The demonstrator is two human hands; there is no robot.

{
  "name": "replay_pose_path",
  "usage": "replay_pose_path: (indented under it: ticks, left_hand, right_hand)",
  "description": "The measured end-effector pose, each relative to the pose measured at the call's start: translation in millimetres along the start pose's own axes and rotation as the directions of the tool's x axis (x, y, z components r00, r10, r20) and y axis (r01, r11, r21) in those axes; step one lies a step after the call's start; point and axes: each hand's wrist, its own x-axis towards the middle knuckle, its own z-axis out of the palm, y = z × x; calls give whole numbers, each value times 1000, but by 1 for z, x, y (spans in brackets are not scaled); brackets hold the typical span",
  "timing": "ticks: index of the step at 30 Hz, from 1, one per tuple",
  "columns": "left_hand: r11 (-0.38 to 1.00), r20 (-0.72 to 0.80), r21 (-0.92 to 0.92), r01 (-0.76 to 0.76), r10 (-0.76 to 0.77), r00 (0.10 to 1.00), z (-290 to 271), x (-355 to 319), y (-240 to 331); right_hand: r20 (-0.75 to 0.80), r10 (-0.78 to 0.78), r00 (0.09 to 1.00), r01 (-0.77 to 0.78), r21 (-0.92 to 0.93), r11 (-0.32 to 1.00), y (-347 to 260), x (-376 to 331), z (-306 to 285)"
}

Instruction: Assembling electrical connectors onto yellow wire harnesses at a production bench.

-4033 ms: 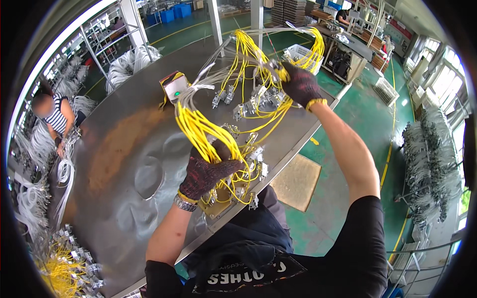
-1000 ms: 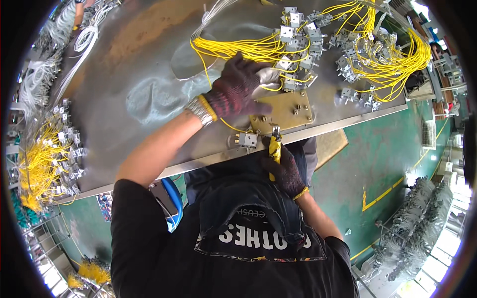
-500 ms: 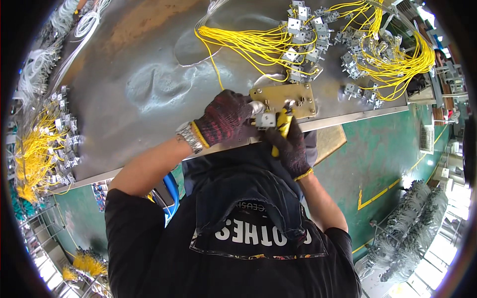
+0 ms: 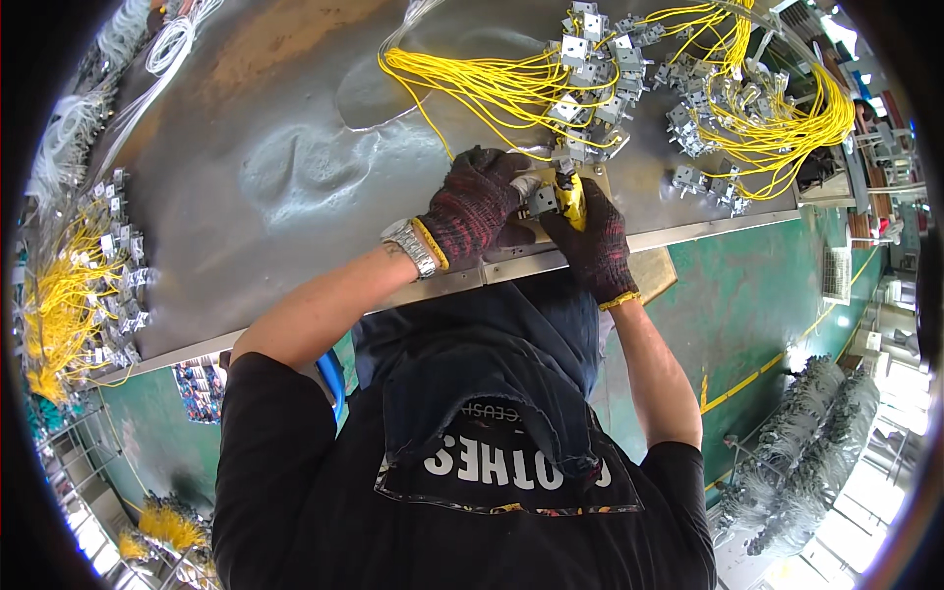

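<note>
Left hand fingers pinch metal block; right hand fingers wrap yellow tool; yellow wires lie beyond left fingers

A wire bundle lies on the table, beyond the left hand. Another bundle lies farther right.

tabletop: glossy metal | housings: shiny metal | wires: smooth plastic | gloves: rough matt knit
</note>
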Motion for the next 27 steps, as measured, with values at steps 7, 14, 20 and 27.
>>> replay_pose_path:
  ticks: [7,14,20,27]
  left_hand:
    - [994,50,-84,67,-63,997,0,-6,-2]
    - [998,15,-39,41,-40,999,9,-7,-7]
    - [995,64,-17,95,-94,994,41,-1,-19]
    - [996,375,5,88,-84,923,10,24,8]
  right_hand:
    - [73,33,997,-26,-96,995,-11,2,-1]
    - [86,23,996,-18,-66,998,-8,2,-1]
    - [147,-79,986,114,-246,963,-22,-5,5]
    - [222,-102,970,109,-18,994,3,-4,-18]
